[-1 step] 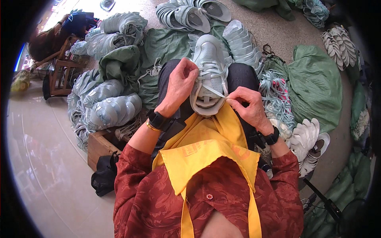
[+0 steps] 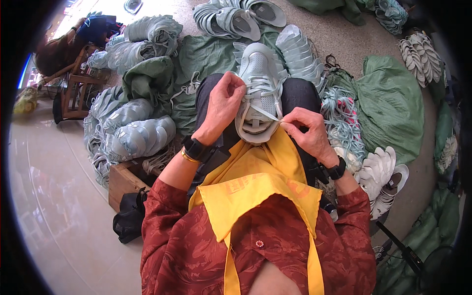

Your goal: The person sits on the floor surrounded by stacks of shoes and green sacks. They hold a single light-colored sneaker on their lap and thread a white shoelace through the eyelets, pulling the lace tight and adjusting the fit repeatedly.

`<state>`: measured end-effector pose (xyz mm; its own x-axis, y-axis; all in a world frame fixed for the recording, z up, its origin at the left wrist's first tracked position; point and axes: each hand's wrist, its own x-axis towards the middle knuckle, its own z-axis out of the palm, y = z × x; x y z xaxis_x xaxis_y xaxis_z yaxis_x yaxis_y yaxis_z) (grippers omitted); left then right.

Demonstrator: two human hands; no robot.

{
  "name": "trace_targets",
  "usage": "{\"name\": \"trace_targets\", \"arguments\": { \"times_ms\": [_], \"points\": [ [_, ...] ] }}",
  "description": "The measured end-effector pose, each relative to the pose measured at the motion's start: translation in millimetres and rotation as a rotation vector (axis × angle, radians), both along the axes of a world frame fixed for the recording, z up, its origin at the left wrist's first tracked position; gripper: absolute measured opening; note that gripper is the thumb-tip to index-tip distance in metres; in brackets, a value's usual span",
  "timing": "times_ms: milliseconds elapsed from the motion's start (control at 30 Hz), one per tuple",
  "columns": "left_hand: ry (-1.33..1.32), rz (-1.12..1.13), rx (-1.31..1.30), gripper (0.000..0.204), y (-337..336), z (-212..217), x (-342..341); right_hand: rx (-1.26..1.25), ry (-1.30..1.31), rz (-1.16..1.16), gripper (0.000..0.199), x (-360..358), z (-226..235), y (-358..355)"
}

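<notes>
A pale grey-green shoe upper [image 2: 257, 60] rests between my knees, toe pointing away from me, its front laced crosswise. My left hand [image 2: 225, 102] is closed in a pinch at the left edge of the lacing, on the shoelace; the fingers partly hide what lies between them. Lower on the right, my right hand [image 2: 309, 129] pinches a stretch of the same white shoelace [image 2: 265, 113], which runs taut across the tongue. Below the shoe's opening lies my yellow apron [image 2: 260, 160].
Stacked pale uppers [image 2: 145, 137] lie left beside a wooden box [image 2: 123, 184]. More uppers [image 2: 299, 51] stand beyond my knees. A green sack [image 2: 391, 105] and tangled laces [image 2: 339, 115] are on the right, near white uppers [image 2: 376, 169]. A wooden chair [image 2: 81, 93] stands far left.
</notes>
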<state>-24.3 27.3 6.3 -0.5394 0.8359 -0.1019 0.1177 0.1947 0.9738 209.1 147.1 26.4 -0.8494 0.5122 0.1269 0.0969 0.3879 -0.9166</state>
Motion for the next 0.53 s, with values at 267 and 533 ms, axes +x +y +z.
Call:
{"name": "trace_targets", "arguments": {
  "times_ms": [267, 533],
  "points": [
    [0.064, -0.011, -0.005, 0.007, -3, 6, 3, -0.040, -0.014, -0.009, 0.009, 1, -1, 0],
    [0.032, -0.004, 0.105, 0.006, -23, -3, 10, 0.121, 0.066, 0.056, 0.006, -1, 23, -7]
  ]
}}
